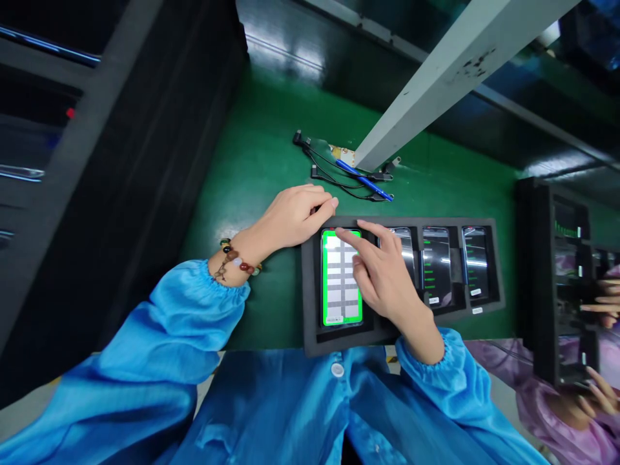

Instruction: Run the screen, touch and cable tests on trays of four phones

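Note:
A black foam tray (310, 290) holds several phones side by side. The leftmost phone (341, 278) shows a bright green border around white and grey blocks. My right hand (385, 271) is over this phone's right side, index finger extended to its top edge, the other fingers apart. It partly hides the second phone (404, 245). The third phone (436, 265) and the fourth phone (475, 261) have dark screens; green marks show on both. My left hand (303, 213), with a beaded bracelet at the wrist, rests by the tray's top left corner, its fingers curled together; whether they hold anything is hidden.
Black cables (334, 177) and a blue pen (363, 179) lie beyond the tray, beside a slanted grey post (436, 84). Black foam trays are stacked at left (126, 161). At right, another person's hands (608, 303) are near an upright foam tray (537, 278).

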Tool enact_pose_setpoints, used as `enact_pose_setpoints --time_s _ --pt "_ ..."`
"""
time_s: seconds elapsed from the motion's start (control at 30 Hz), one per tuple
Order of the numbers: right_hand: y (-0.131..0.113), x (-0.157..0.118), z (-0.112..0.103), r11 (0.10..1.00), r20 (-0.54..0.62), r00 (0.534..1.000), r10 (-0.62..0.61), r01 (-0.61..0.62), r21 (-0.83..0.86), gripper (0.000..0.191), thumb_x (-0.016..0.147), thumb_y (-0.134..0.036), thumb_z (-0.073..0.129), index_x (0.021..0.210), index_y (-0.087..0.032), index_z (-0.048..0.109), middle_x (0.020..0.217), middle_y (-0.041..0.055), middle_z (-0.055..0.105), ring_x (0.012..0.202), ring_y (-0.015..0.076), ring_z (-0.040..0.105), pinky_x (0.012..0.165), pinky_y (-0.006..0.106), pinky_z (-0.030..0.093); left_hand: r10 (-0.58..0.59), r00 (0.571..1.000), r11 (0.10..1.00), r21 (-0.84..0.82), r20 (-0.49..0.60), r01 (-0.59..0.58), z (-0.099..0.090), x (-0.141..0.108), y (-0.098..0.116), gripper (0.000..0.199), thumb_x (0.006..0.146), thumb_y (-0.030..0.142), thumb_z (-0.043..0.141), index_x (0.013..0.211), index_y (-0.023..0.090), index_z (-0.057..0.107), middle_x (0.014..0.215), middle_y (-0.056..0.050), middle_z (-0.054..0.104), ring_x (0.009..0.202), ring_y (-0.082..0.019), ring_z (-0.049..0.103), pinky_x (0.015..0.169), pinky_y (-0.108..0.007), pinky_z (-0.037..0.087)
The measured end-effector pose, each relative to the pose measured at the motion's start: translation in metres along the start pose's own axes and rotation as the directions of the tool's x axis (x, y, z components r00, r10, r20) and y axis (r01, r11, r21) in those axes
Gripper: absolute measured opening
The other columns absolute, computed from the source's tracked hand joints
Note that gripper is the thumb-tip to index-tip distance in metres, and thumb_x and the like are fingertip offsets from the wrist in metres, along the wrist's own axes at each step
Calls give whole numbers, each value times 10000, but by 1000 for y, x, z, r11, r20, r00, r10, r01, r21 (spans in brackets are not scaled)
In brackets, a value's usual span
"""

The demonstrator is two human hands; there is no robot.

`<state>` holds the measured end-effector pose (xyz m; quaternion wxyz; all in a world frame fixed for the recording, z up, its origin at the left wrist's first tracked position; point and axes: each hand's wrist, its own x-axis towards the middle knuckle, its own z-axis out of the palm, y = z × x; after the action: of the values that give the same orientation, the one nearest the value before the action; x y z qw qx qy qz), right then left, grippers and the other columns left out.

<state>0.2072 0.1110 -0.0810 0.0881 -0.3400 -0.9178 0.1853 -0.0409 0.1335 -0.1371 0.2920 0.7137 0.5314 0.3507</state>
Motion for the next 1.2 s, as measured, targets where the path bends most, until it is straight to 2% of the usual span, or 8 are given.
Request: enact_pose_setpoints --time_s 0.13,0.27,0.47,0.53,0.63,0.8,0.93,1.2 --pt "6 -10 -2 1000 -41 999 24 -24 6 567 1074 -124 441 1616 -247 553 1355 90 780 1532 334 496 1256 592 373 3 1000 1000 -4 6 -3 0 0 -1 457 1124 382 437 802 210 713 808 -51 701 854 -227 657 853 -393 474" --pt "6 -21 -1 999 -17 999 -35 36 32 596 1054 -97 444 1618 -265 546 1250 63 817 1533 326 508 1251 585 360 -3 1000 1000 -11 11 3 -1 1 1 462 1119 382 437 797 208 719 801 -48 706 852 -224 659 857 -397 473" --pt "2 -55 -2 988 13 989 -150 149 48 653 1016 -84 483 1644 -262 502 1360 13 814 1506 303 528 1273 546 317 -18 1000 1000 -14 3 18 -2 2 3 460 1107 397 439 818 206 742 805 -48 709 823 -216 658 836 -391 473" --pt "0 -68 -3 984 9 985 -173 172 57 655 1001 -85 492 1634 -249 515 1324 7 828 1487 293 549 1274 528 313 -25 1000 1000 -17 8 25 -2 2 2 464 1108 404 436 832 205 752 813 -50 715 832 -218 664 844 -392 475" --pt "-4 -86 -1 977 1 980 -201 200 74 682 954 -56 492 1611 -232 543 1240 -10 853 1448 278 585 1253 499 337 -24 1000 1000 -19 19 25 -2 3 2 461 1104 396 437 834 202 756 844 -51 737 859 -219 675 861 -390 473" --pt "-4 -107 6 955 -23 963 -270 271 124 667 930 -68 478 1577 -190 579 1324 -22 840 1411 283 600 1217 485 378 -58 998 998 -14 33 58 -5 4 4 462 1092 401 438 831 203 764 845 -50 742 852 -220 671 851 -389 469" --pt "-5 -110 9 955 -32 963 -267 269 124 647 925 -81 475 1551 -181 605 1297 -16 848 1408 281 601 1219 475 383 -61 997 998 -15 38 62 -6 5 6 466 1089 408 436 819 207 758 833 -50 737 848 -222 664 857 -396 466" --pt "-22 -85 15 969 16 971 -240 239 71 682 951 -96 504 1619 -225 555 1313 12 840 1482 291 569 1253 522 398 -56 998 998 -10 22 56 -3 3 3 462 1097 409 437 845 214 771 844 -45 734 842 -217 665 864 -398 479"
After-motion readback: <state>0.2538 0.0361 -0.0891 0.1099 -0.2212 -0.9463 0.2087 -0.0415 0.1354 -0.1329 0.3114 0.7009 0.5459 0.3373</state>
